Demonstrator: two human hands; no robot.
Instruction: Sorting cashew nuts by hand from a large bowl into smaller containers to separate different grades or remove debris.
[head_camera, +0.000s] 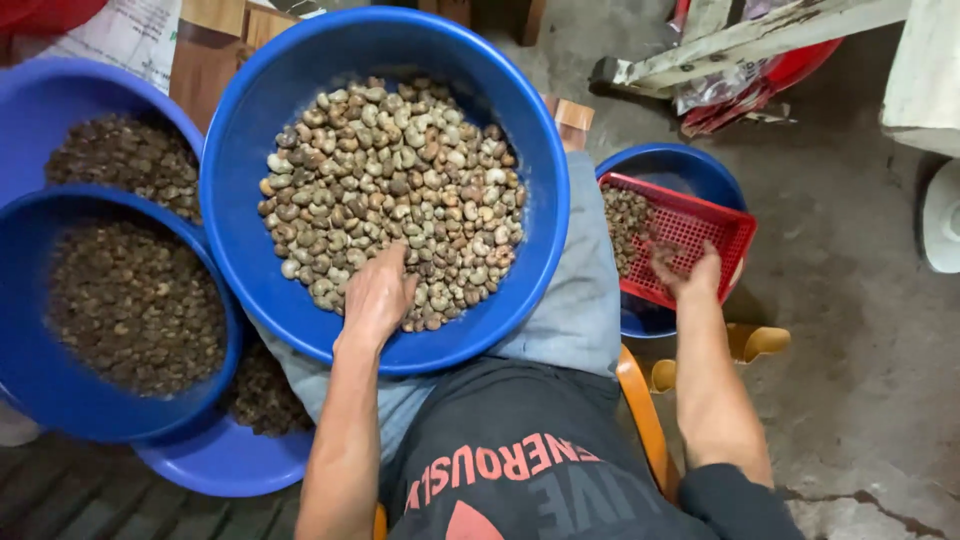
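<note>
Sorting nuts (395, 190) heaped in the big blue basin (520, 130) on the lap. Left hand (375, 298) digging in, fingers curled into the pile. Right hand (688, 272) over the red basket (735, 235), fingers bunched; can't tell if pinching anything. Best dropping low, avoiding bounce-outs.

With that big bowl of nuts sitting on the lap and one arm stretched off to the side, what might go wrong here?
The big blue basin rests on the person's lap, so leaning right could tip it and spill nuts. The right hand reaches into a tilted red basket perched on a smaller basin's rim; it might slip. The left hand alone steadies little.
</note>
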